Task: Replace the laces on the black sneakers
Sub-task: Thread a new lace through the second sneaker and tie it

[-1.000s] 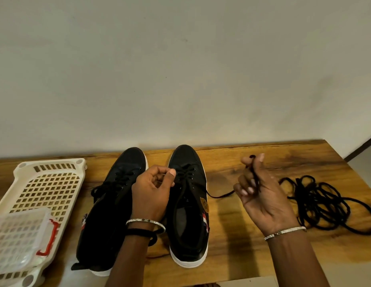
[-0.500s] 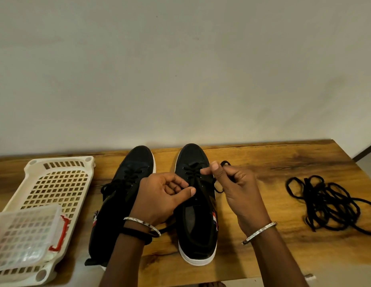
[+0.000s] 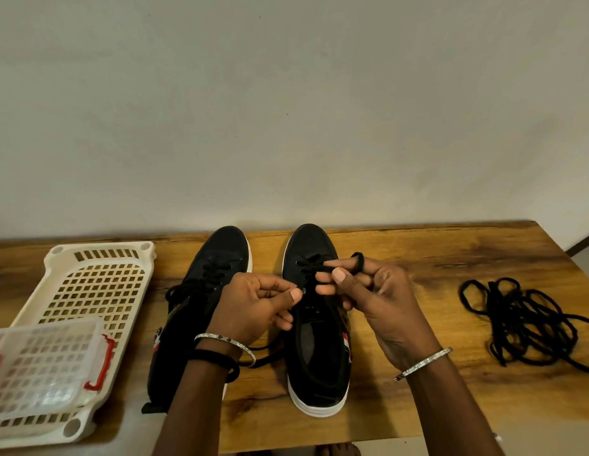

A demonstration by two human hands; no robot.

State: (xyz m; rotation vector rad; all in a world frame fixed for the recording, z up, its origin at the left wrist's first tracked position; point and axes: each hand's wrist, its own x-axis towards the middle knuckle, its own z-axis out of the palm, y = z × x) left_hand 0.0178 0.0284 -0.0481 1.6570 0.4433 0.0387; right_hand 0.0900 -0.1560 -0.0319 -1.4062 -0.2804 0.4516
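Both sneakers (image 3: 311, 240) are showing black uppers over white soles (image 3: 316, 408), the right one carrying a red, white and blue stripe (image 3: 347, 343). The lace (image 3: 357, 261) and the pile (image 3: 523, 324) are showing black. The table (image 3: 418, 251) is showing honey-brown wood with dark streaks. The tray (image 3: 99, 281) is showing cream with a grid of holes; the clear box (image 3: 40, 366) is carrying a red latch (image 3: 100, 363). Silver bracelets (image 3: 424, 360) are ringing both wrists.

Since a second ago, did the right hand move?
Yes. The right hand moved left, away from the loose lace pile, and is now over the right sneaker, pinching a lace loop.
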